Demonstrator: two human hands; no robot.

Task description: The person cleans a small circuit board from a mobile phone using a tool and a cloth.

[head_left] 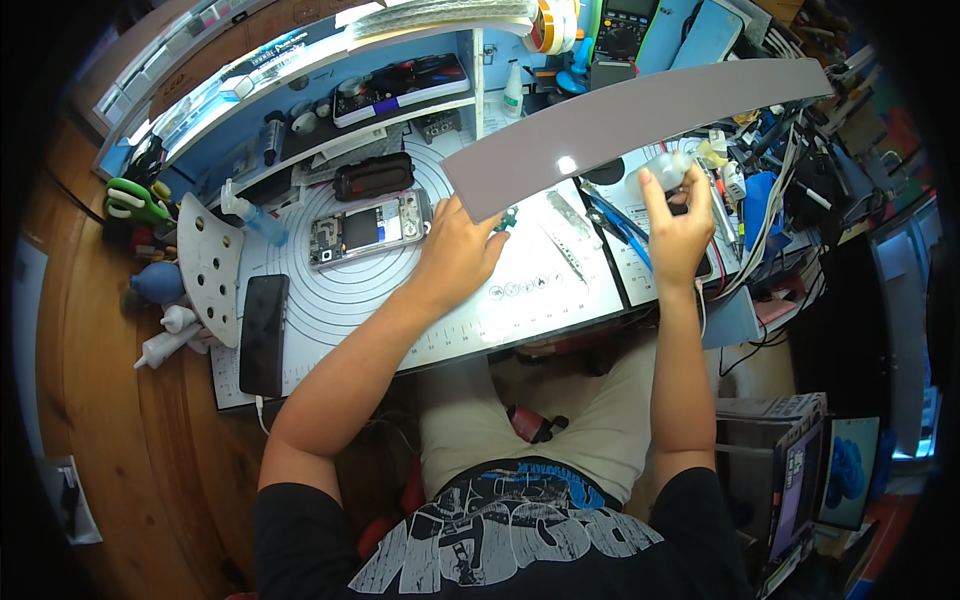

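My left hand point(458, 252) rests over the white mat, its thumb and fingers closed around a small teal-green piece point(508, 218). A long greyish panel point(640, 120) covers some of its fingertips. Just left of that hand lies an opened phone point(368, 230), its inner parts and dark battery showing. My right hand point(680, 225) is raised at the right of the bench, fingers curled round a whitish, translucent object point(662, 172); its kind is unclear. Between the hands, tweezers point(566, 250) and blue-handled tools point(622, 228) lie on the surface.
A dark phone point(264, 335) with a cable lies at the mat's left front. Behind the opened phone sits a black case point(374, 177). A shelf point(400, 115) holds a tool tray. Cables and tools crowd the right side; a multimeter point(622, 35) stands at the back.
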